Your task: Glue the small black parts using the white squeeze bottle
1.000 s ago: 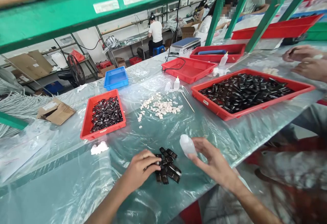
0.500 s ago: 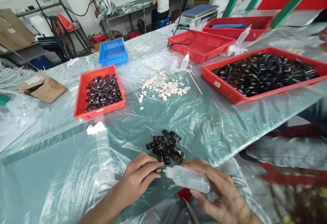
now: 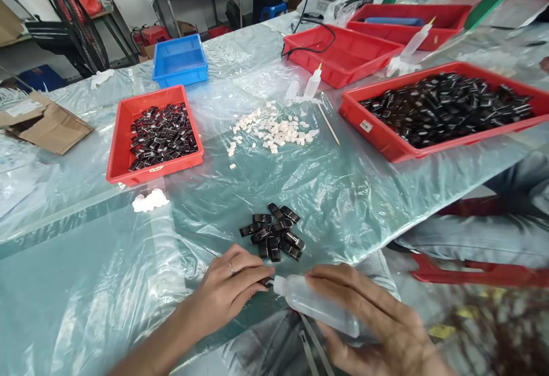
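Note:
Between its thumb and fingers, my left hand (image 3: pixel 234 282) pinches a small black plastic part (image 3: pixel 267 282), mostly covered by the fingertips. My right hand (image 3: pixel 373 313) is wrapped round a translucent squeeze bottle (image 3: pixel 319 303), tilted on its side. The bottle's nozzle points left and meets the end of the black part; whether it touches I cannot tell. Just beyond my hands lies a loose pile of similar glossy black parts (image 3: pixel 274 232) on the plastic-covered table (image 3: pixel 206 204).
Small white pieces (image 3: pixel 278 130) lie scattered mid-table beside a thin wooden stick (image 3: pixel 329 123). Red trays of black parts stand at left (image 3: pixel 112 156) and right (image 3: pixel 386 146). Farther back are a blue tray (image 3: pixel 180 73), another red tray (image 3: pixel 338 73) and a second squeeze bottle (image 3: pixel 313 83).
The view has tipped downward and shifted slightly, so the table things appear higher. My right hand and the bottle sit a little lower at their right end; both hands keep their holds.

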Tool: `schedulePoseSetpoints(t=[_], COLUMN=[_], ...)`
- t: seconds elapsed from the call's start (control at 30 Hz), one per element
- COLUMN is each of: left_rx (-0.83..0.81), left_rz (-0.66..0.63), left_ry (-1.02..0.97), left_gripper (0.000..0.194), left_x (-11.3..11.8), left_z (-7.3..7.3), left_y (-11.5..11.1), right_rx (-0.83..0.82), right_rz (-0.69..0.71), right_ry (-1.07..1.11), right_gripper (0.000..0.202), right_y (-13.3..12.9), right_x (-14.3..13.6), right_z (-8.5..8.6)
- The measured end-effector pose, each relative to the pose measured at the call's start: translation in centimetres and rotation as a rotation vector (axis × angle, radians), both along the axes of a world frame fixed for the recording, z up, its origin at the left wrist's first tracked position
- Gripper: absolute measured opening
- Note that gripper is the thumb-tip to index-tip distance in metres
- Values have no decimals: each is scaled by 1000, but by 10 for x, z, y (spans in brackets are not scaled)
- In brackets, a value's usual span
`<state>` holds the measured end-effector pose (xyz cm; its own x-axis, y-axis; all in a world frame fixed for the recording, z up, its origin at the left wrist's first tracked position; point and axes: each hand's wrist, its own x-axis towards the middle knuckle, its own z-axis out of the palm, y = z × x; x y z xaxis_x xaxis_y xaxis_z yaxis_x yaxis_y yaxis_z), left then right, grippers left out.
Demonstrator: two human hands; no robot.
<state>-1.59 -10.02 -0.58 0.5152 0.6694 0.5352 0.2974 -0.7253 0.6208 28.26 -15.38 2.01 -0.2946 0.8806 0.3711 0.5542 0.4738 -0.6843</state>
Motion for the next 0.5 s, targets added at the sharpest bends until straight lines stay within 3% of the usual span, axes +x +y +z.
schedulePoseSetpoints(t=[0.17, 0.37, 0.5], left_rx=[21, 44, 32], left_rz=[15, 7, 12], left_ry=[8, 4, -43], left_gripper=[29, 25, 23], left_x=[0, 1, 4], left_z=[3, 3, 0], left_y=[1, 3, 2], right_rx=[13, -11, -46], right_rz=[4, 4, 24], right_ry=[-44, -15, 163], right_gripper=[81, 60, 49], right_y=[1, 5, 14], right_x=[-1, 0, 1], right_z=[10, 11, 14])
